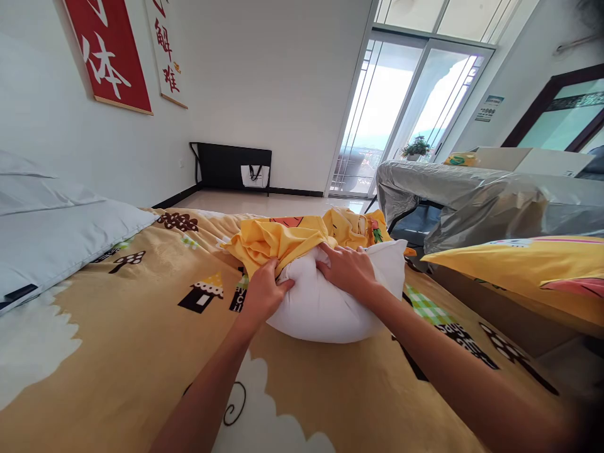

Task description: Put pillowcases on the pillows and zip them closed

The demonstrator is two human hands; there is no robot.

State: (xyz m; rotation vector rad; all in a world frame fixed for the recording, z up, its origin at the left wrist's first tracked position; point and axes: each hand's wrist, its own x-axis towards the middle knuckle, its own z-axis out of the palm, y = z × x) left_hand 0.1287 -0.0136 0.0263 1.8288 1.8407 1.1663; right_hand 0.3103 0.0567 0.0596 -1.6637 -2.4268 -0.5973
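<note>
A plump white pillow [325, 308] lies on the patterned bed cover, its far end inside a bunched yellow pillowcase [287, 236]. At the pillow's left corner, my left hand [268, 290] is closed on the pillowcase's edge, thumb against the white fabric and some fingers hidden by the cloth. My right hand [346, 269] presses into the pillow's top near the case opening, fingers bent and gripping the white fabric. The pillow's right corner sticks out uncovered.
The tan bed cover [155, 352] spreads beneath everything. White bedding [61, 220] lies at left, and another yellow pillow [514, 270] rests at right. Behind that stands a plastic-covered table [500, 185]. A black panel [221, 163] with a white bag [255, 176] leans by the far wall.
</note>
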